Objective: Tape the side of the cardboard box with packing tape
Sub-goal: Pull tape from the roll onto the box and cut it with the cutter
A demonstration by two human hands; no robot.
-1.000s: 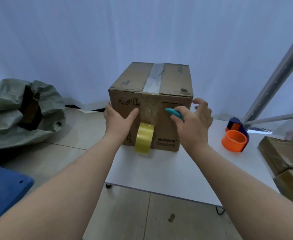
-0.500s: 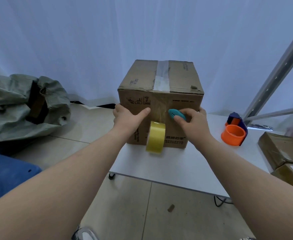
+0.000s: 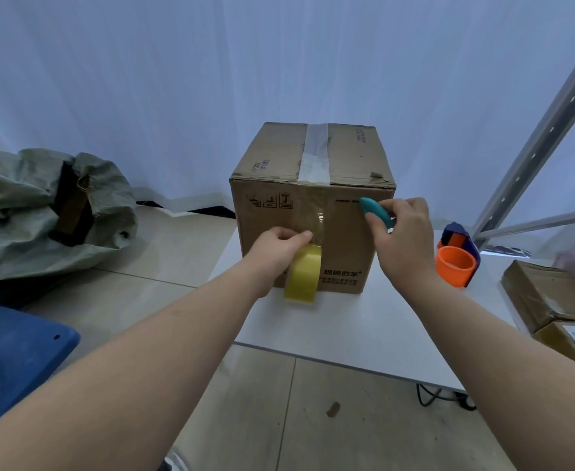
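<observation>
A brown cardboard box [image 3: 344, 229] stands on the white table [image 3: 357, 328], its top seam sealed with clear tape. A strip of clear tape [image 3: 316, 212] runs down the near side from the top edge to a yellowish tape roll [image 3: 302, 278] hanging against that side. My left hand [image 3: 277, 249] pinches the tape just above the roll, fingers pressed to the box. My right hand [image 3: 403, 239] holds a small teal cutter [image 3: 376, 210] near the box's upper right corner.
An orange and blue tape dispenser [image 3: 456, 263] sits on the table right of the box. Further cardboard packages [image 3: 551, 297] lie at the right edge. A grey-green sack [image 3: 41, 212] lies on the floor at left, a blue seat [image 3: 11, 351] below it, a metal rack post [image 3: 537, 144] at right.
My left hand has shifted from flat against the box to pinching the tape above the roll. My right hand has drawn the teal cutter right, away from the tape strip.
</observation>
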